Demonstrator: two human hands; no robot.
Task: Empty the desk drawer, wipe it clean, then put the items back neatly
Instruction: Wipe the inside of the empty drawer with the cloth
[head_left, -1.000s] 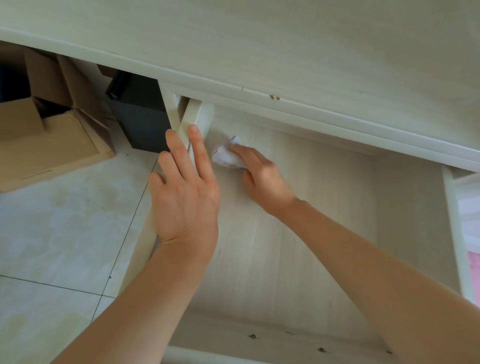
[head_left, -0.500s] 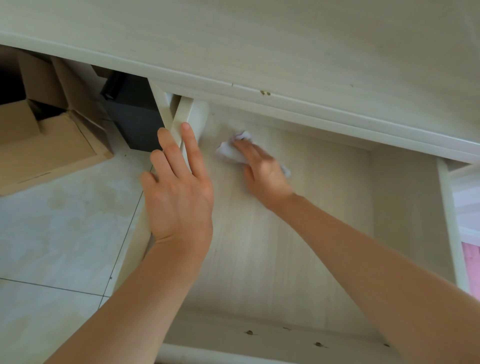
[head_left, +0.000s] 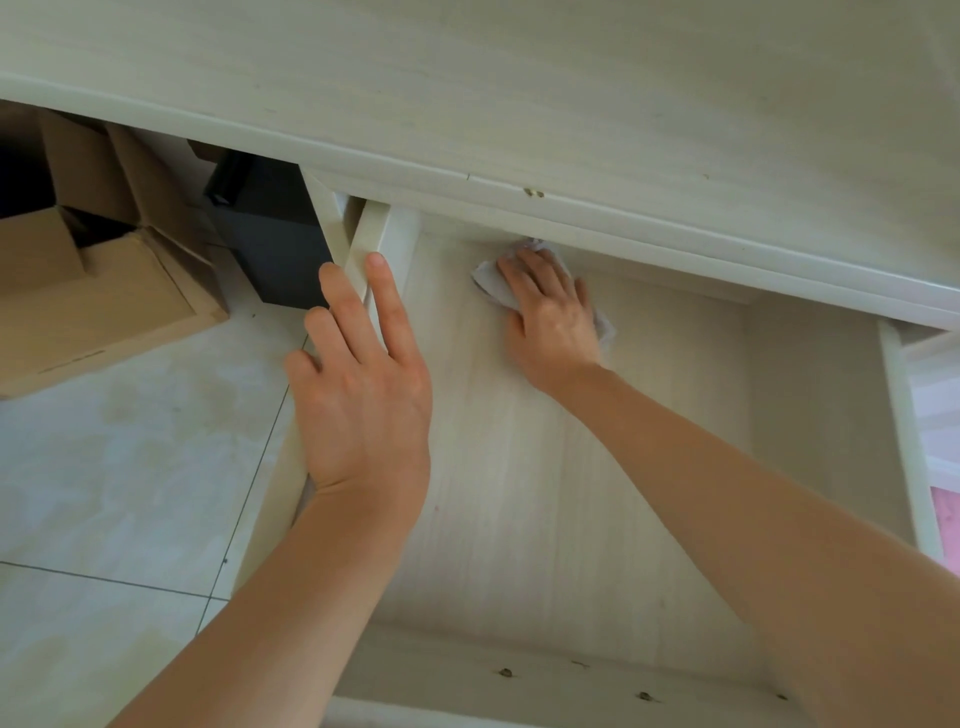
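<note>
Only the head cam here, looking straight down into the pulled-out drawer (head_left: 545, 493), and it's bare wood with nothing lying in it that I can see, so the emptying part looks done. We're in the wiping stage: the right hand (head_left: 550, 317) is deep in the back, a bit left of middle, just under the desk top (head_left: 519, 93), fingers laid over a crumpled white wipe (head_left: 485, 280) and pressing it to the drawer floor. The left hand (head_left: 363, 384) holds nothing, fingers straight, resting along the drawer's left side wall, I'd guess to steady it. The right half presumably still needs a pass, then everything goes back in. None of the removed items are in view, just a cardboard box (head_left: 98, 296) and a black bin (head_left: 270, 234) on the floor.
</note>
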